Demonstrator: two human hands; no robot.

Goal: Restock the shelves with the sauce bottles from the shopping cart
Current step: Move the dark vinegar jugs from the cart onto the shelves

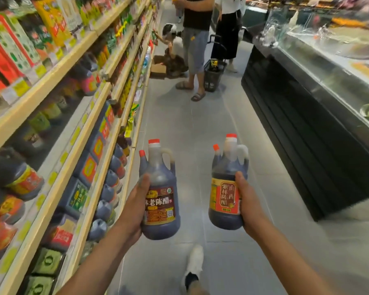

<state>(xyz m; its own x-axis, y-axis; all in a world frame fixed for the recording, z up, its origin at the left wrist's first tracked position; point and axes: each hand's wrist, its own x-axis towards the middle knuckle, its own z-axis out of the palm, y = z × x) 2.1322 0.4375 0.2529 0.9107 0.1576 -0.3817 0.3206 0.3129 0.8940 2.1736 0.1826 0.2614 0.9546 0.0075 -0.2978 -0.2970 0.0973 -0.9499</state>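
Aisle [190, 128]: sauce bottles [161, 201] in both hands [134, 207]

Fingers of the left hand [136, 201] are hidden behind the left bottle [161, 201]; only the thumb is seen. The same is noted for the right hand [248, 201] behind the right bottle [224, 194]. A second left bottle [142, 159] is mostly covered, with only the cap and shoulder shown, as is a second right bottle [216, 155]. Shelf goods [19, 179] are blurred and the labels can't be read. Standing people [197, 18] are cut off by the top edge. Basket [213, 80] contents are too small to tell. The counter [296, 116] is blurred on top and cut by the right edge. The shoe [194, 265] is blurred.
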